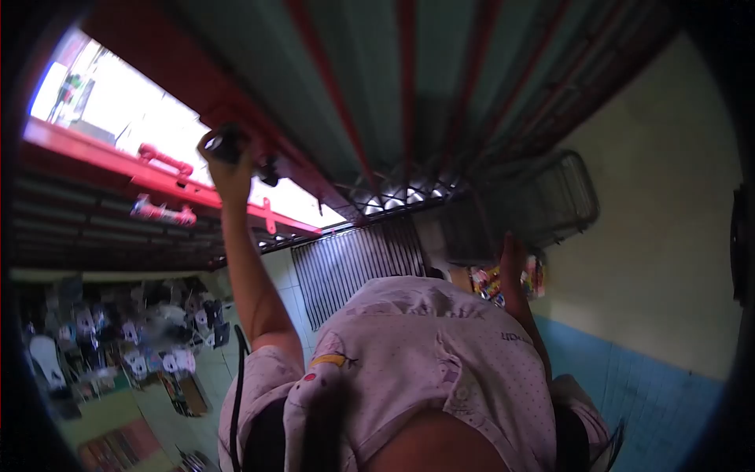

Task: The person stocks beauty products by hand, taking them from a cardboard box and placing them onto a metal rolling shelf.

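My left hand (230, 164) is raised at the upper left, its fingers wrapped round a dark object (226, 145) at the edge of the red metal door (177, 67). The object looks like a padlock or latch, though blur hides its shape. Beside it, on the door's edge, sits another dark piece (268, 171). My right hand (513, 253) hangs low on the right, near a wire rack and colourful packets (489, 283). Its fingers are too dark and small to make out.
A bright gap lies between the red door and a second red frame (86, 145) with a bolt (165, 159). A striped mat (358, 263) lies on the floor. The wire rack (578, 193) stands by the wall (653, 220). Many shoes (177, 360) are at the lower left.
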Demonstrator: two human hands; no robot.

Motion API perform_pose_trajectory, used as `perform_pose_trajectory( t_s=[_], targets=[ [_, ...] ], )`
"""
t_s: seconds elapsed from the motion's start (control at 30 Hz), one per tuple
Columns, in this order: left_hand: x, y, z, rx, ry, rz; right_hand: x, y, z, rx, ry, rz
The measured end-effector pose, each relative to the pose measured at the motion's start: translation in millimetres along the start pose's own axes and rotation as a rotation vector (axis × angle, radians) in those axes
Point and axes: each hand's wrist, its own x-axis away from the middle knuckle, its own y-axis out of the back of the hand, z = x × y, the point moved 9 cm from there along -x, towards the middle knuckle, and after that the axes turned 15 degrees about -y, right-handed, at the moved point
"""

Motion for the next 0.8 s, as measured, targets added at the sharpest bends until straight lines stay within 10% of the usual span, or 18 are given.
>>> perform_pose_trajectory(
  t_s=[0.37, 0.47, 0.6, 0.7, 0.8],
  targets=[
    [50.7, -16.7, -1.7, -0.534, 0.049, -0.331, -73.9, 62.3, -168.1, -0.676, -0.647, -0.027],
    [84.5, -92.5, -96.6, -1.025, -0.414, -0.295, -62.8, 44.2, -165.9, -0.751, -0.83, -0.005],
    [165.8, -248.7, -81.3, -0.152, -0.38, 0.242, -65.5, 18.0, -129.7, -0.737, -0.666, 0.143],
    [280.5, -357.8, -38.8, 0.194, 0.253, 0.747, -130.9, -32.1, -226.8, -0.677, -0.735, 0.098],
    [361.0, -410.5, -63.8, 0.465, 0.817, 1.003, -100.1, -22.2, -174.0, -0.725, -0.614, 0.223]
  ],
)
